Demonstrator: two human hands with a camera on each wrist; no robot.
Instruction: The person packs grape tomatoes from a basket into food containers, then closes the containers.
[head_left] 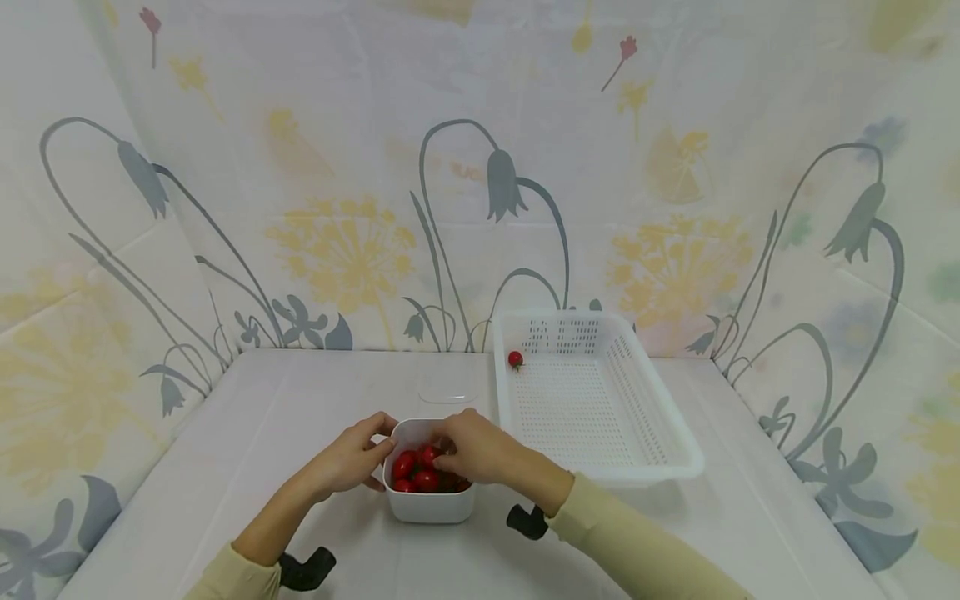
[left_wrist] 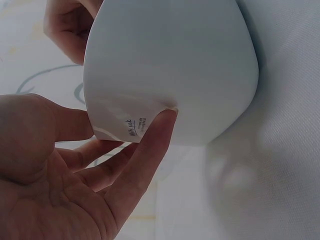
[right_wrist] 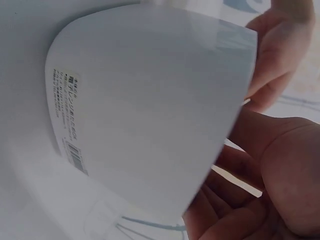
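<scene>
A white rounded square container stands on the table with several red cherry tomatoes inside. At its left rim my left hand holds the edge. In the left wrist view a fingertip of that hand presses the outer wall beside a small printed mark. My right hand reaches over the right rim, fingers down among the tomatoes. Those fingertips are hidden inside the container, and I cannot tell whether they grip a tomato. From the right wrist, the wall shows a printed label.
To the right stands a white perforated basket, with one cherry tomato near its back left corner. Behind the container lies a clear, flat, rounded piece. A flower-printed cloth hangs around the back and sides of the table.
</scene>
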